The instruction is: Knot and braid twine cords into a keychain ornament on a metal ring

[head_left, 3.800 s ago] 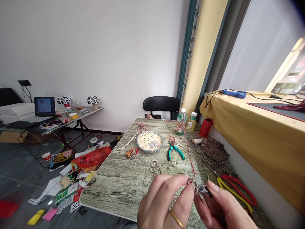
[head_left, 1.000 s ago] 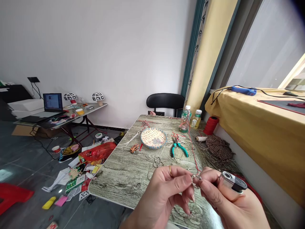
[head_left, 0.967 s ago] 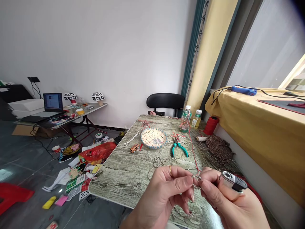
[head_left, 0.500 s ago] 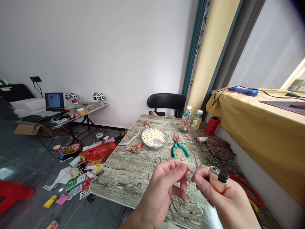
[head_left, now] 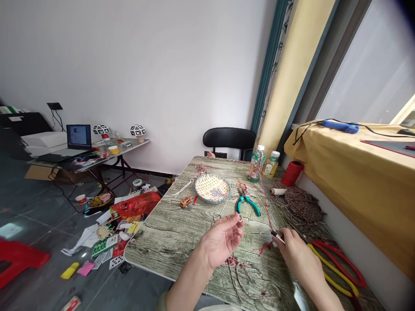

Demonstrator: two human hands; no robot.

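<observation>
Low in the middle of the frame, my left hand pinches a ring, while my right hand, well apart from it, grips a lighter over the table.

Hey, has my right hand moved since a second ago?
Yes. The right hand, holding the lighter, has dropped to the table, further right of the teal pliers.

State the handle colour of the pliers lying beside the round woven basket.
Teal; the metal pliers show best in the head view.
</observation>
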